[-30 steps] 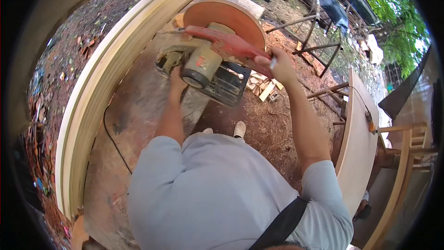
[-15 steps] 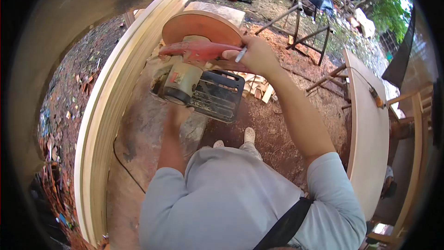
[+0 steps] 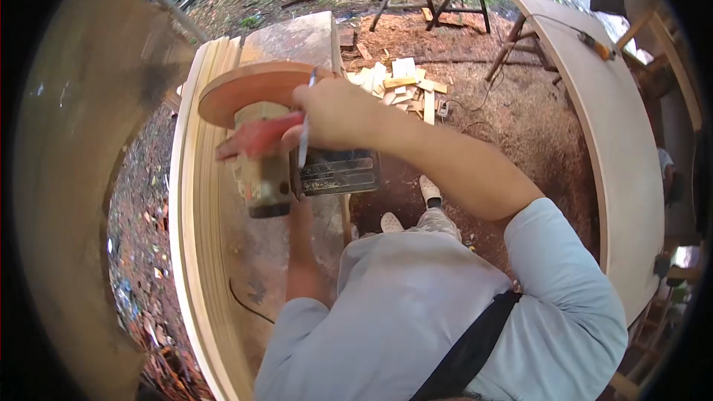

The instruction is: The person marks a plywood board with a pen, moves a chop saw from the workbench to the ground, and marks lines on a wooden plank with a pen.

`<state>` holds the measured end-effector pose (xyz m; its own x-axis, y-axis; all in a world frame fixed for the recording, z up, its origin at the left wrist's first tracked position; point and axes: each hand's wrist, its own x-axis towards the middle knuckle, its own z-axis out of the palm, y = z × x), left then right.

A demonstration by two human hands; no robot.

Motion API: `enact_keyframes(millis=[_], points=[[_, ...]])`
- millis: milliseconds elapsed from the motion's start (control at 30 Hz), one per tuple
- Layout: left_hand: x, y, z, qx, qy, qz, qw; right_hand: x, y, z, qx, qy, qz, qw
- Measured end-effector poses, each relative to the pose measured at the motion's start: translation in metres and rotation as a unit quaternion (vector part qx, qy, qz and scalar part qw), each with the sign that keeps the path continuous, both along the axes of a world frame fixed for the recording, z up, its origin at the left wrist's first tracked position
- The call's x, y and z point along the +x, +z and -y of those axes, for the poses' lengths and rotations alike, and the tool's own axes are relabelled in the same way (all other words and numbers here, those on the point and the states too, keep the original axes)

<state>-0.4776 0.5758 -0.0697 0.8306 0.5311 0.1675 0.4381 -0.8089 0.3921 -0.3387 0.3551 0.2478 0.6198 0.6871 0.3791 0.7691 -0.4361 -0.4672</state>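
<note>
Left of the grip runs a stack of pale boards (image 3: 194, 215); the power tool (image 3: 261, 174), just below and left of the right hand, now has its brown disc (image 3: 245, 90) overlapping that stack in view, whereas a second ago it stood more to the boards' right. I judge the work has become a reach across the body. The left hand (image 3: 299, 210) is under the tool, fingers hidden, so I cannot tell its hold. The right hand (image 3: 332, 109) is closed around the red handle (image 3: 256, 138), a pale pen-like stick (image 3: 304, 141) between its fingers. Below-right of that grip sits the black slotted plate (image 3: 338, 172); beyond lie offcuts (image 3: 401, 83), and well apart, rightward, a broad panel (image 3: 627, 171)
</note>
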Motion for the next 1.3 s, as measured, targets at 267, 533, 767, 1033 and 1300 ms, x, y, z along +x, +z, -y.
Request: enact_keyframes(millis=[267,533,767,1033,1300], points=[[-0.037,0.001,-0.006,-0.231,-0.056,0.085,0.968,-0.040,0.028,-0.005,-0.002,0.035,-0.014,0.999],[-0.052,-0.009,-0.029,-0.163,-0.040,0.052,0.984,0.003,0.046,-0.053,-0.117,0.097,-0.070,0.986],[-0.059,0.087,0.009,-0.127,0.087,-0.095,0.983,-0.010,0.057,-0.069,-0.101,0.117,-0.039,0.987],[-0.049,0.021,-0.034,-0.247,0.018,0.129,0.960,-0.016,0.037,-0.041,-0.067,0.075,-0.038,0.994],[-0.064,0.068,-0.039,-0.244,0.061,0.106,0.962,-0.002,-0.064,0.030,0.023,0.003,-0.099,0.995]])
